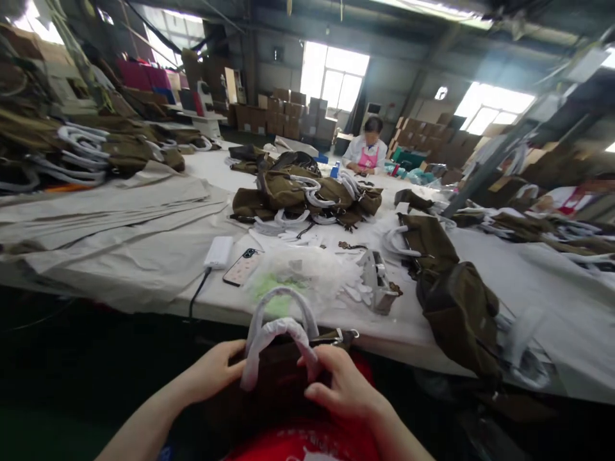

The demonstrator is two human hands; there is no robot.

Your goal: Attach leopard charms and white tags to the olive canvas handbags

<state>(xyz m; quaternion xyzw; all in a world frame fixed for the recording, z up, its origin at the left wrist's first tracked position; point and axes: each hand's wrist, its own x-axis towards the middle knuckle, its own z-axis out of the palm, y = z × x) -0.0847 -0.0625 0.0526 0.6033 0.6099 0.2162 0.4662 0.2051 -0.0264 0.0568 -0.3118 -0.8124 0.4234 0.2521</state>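
Note:
A dark olive-brown handbag (276,368) is upright at my lap, against the table's front edge. Its two arched handles (283,325) are wrapped in whitish covering. My left hand (223,366) is closed on the bag's left side, at the foot of the handles; its fingertips are partly hidden behind them. On the opposite side, my right hand (343,384) grips the bag by the base of the near handle, fingers bent and thumb lower down. A strap end with a metal clasp (353,333) sticks out beyond the right hand. The bag's lower part is lost in shadow.
On the white table (211,173) lie a phone (241,266), a white power bank (219,252) with a cable, clear plastic bags (307,272) and a tape dispenser (378,282). Olive bags (456,314) lie at right, with a bag pile (288,189) behind. A co-worker (368,153) sits across.

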